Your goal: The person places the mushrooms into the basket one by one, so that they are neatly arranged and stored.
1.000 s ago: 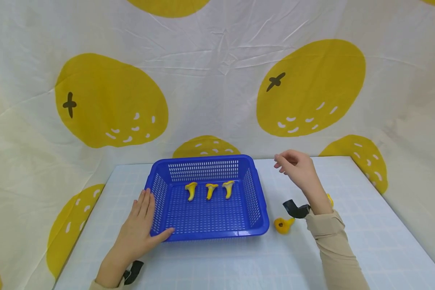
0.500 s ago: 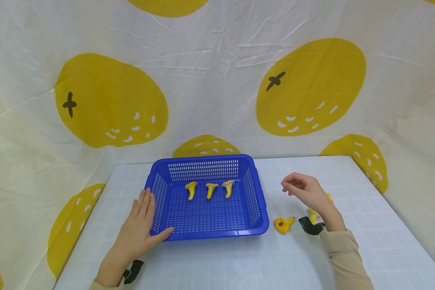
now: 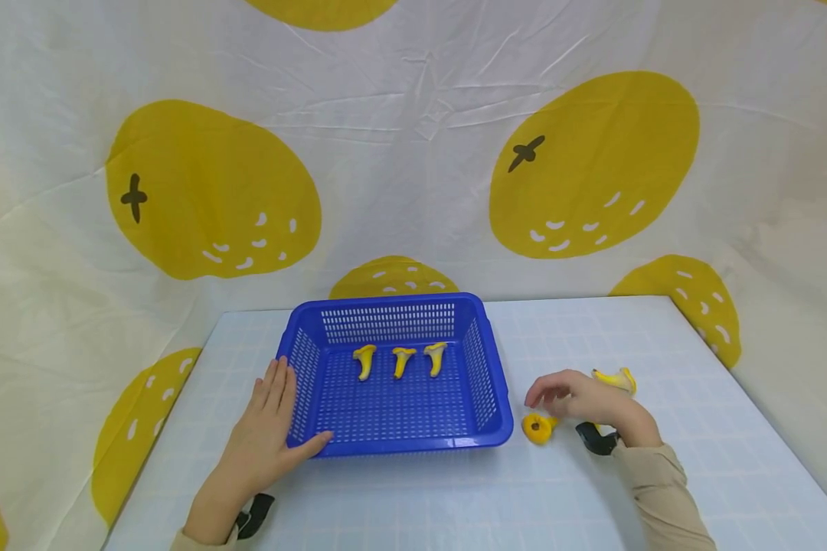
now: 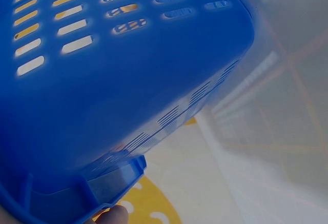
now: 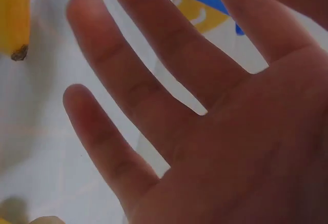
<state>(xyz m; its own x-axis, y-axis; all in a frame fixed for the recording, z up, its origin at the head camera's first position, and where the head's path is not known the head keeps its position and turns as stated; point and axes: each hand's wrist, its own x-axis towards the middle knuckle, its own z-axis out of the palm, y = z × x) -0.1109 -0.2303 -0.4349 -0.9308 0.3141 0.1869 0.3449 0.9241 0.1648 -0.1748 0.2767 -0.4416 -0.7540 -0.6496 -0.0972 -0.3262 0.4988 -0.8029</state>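
In the head view, we saw the left hand (image 3: 260, 432) exactly as it had been, straight fingers laid against the near side of a blue, rectangular, slotted plastic basket (image 3: 413, 444). Three yellow, trumpet-shaped mushrooms (image 3: 401, 361) of unclear material lay in a row inside, between the hands. What had changed was the right hand (image 3: 582, 398) — it had dropped toward a loose yellow mushroom (image 3: 537, 429), which lay just below its bent fingers, outside the basket. We took that as a reach, with no grasp made; touch we could not tell. Another yellow-and-white mushroom (image 3: 616, 378) lay just beyond that hand's back.

In the left wrist view, a fingertip (image 4: 114, 215) showed by the basket's lip.

In the right wrist view, the fingers (image 5: 105, 39) were spread apart, nothing visible between them — a dark-tipped yellow thing (image 5: 14, 16) lay past their ends.
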